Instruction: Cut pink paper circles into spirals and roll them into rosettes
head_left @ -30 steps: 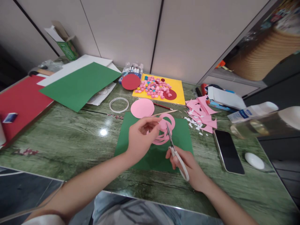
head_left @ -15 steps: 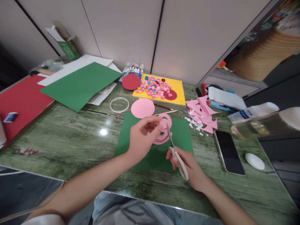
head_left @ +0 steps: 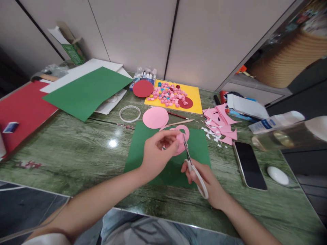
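My left hand pinches a piece of pink paper between thumb and fingers; part of it spirals in a curved strip. White-handled scissors sit in my right hand, fingers through the loops, with the blades at the paper's right edge. Both hands are above a green sheet on the table. Just behind them lie pink paper circles, overlapping each other. My left fingers hide some of the pink paper.
Pink offcuts and a phone lie to the right, near a white mouse-shaped object. Behind are a yellow sheet with small pink balls, a tape roll and a red circle. A large green sheet lies left.
My left hand and the pink paper have shifted slightly right and turned. The scissors' handle loops have spread a little, while my right hand stays in nearly the same place.
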Demonstrator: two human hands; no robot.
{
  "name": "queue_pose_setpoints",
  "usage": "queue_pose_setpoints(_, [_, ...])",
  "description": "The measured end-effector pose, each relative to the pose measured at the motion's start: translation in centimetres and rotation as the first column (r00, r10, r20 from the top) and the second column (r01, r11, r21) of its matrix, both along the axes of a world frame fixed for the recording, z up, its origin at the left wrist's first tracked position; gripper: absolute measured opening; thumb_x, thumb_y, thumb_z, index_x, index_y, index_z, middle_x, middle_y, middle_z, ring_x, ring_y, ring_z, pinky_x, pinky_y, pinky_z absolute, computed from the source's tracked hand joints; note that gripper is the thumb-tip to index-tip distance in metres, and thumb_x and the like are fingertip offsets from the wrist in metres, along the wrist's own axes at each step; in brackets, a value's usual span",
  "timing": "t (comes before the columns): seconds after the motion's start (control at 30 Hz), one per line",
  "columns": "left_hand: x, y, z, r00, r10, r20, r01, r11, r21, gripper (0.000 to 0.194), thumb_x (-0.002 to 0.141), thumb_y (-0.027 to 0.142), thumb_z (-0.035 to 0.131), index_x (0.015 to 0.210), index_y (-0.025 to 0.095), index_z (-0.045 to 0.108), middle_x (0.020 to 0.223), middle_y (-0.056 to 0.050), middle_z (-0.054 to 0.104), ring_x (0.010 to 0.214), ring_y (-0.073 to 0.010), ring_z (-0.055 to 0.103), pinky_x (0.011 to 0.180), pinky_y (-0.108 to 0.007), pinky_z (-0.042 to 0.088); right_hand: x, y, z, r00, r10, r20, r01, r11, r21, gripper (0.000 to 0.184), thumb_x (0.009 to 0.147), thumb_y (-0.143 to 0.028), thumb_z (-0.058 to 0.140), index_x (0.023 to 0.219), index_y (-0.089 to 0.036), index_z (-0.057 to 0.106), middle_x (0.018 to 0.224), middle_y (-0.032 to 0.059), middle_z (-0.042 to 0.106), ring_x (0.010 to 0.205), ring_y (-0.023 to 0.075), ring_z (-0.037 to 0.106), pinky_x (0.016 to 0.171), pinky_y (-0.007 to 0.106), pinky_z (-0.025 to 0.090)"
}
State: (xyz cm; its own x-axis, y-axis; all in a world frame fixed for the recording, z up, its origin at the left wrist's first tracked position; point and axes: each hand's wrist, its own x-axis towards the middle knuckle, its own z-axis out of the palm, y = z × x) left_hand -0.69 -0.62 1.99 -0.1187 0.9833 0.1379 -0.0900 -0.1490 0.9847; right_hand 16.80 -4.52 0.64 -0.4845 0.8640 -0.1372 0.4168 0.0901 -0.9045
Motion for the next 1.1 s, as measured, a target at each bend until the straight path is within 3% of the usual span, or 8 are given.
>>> queue_pose_setpoints(0.93, [-1.1, 1.1, 0.0, 0.994, -0.104, -0.018, 0.104, 0.995, -0.005, 0.018, 0.076, 0.021, 0.063, 0.092, 0.021, 0.072, 0.086, -0.005, 0.067, 0.077, -0.0145, 0.060, 0.069, -0.026, 0.049, 0.4, 0.6, 0.6, 1.000, 0.020, 0.013, -0.019, 0.997, -0.074, 0.044, 0.092, -0.055, 0.034, 0.084, -0.018, 0.056, 0.060, -0.0021, 0.048, 0.057, 0.0127, 0.045, 0.055, 0.024, 0.034])
queue_pose_setpoints(1.1, [-1.2, 1.6, 0.0, 0.994, -0.113, 0.007, 0.113, 0.992, -0.062, 0.019, 0.075, 0.023, 0.064, 0.093, 0.019, 0.071, 0.085, -0.005, 0.067, 0.070, -0.0131, 0.060, 0.066, -0.025, 0.049, 1.0, 1.3, 1.7, 0.995, 0.072, 0.069, -0.065, 0.992, -0.105, 0.040, 0.091, -0.053, 0.037, 0.088, -0.019, 0.058, 0.064, -0.0010, 0.053, 0.061, 0.0136, 0.048, 0.055, 0.024, 0.036])
